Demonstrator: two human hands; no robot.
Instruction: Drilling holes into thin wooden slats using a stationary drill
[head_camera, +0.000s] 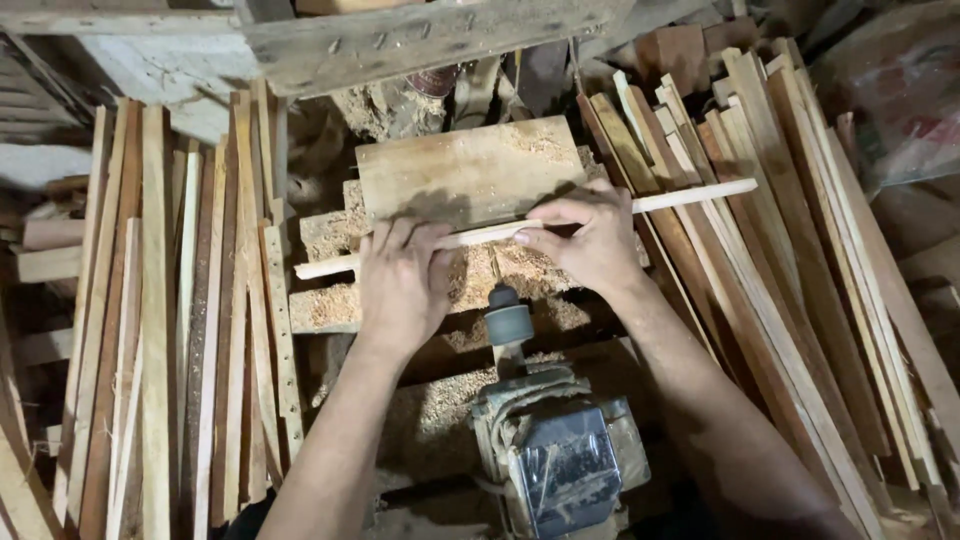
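Both hands, left (400, 285) and right (590, 235), fingers clenched on a thin pale wooden strip (690, 197) above sawdust-strewn boards (465, 170)

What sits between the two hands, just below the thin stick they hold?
In the head view, between the left hand and right hand, under the stick, lie a round grey spindle head and sawdust.

Wood bench (330, 300), sawdust-covered. On it: flat board (465, 170) at back, thin strip (690, 196) laid across w/ both hands on it; sawdust heaps (500, 275) under strip.
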